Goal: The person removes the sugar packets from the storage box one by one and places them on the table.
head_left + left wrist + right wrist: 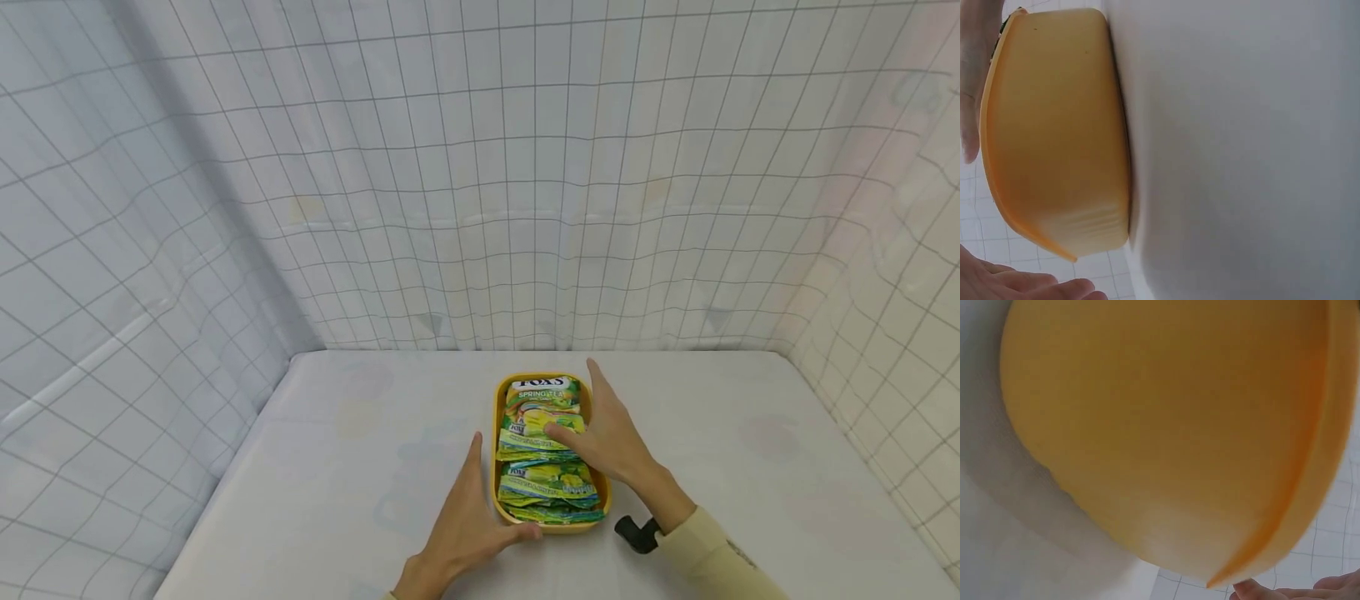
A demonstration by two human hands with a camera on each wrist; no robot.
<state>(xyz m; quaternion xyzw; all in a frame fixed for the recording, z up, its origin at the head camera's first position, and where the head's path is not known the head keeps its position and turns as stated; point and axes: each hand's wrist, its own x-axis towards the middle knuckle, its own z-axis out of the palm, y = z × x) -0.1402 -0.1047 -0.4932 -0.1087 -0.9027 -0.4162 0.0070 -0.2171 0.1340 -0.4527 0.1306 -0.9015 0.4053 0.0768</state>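
Note:
A yellow plastic tub (pixel 555 528) stands on the white table, filled with green and yellow candy packets. At its far end a packet (pixel 542 393) reads "FOX'S Spring Tea"; similar packets (pixel 547 482) lie in the near half. My left hand (pixel 467 510) is at the tub's near left corner, fingers extended and thumb by the near rim. Along the right rim lies my right hand (pixel 611 437), fingers straight forward, its thumb over the middle packets. The left wrist view shows the tub's side wall (pixel 1054 125); the right wrist view shows another wall (pixel 1166 425) up close. Contact is unclear.
The white tabletop (pixel 337 467) extends on both sides of the tub. White grid-patterned sheeting (pixel 495 167) closes off the back and both sides. A black device (pixel 637 534) sits by my right wrist.

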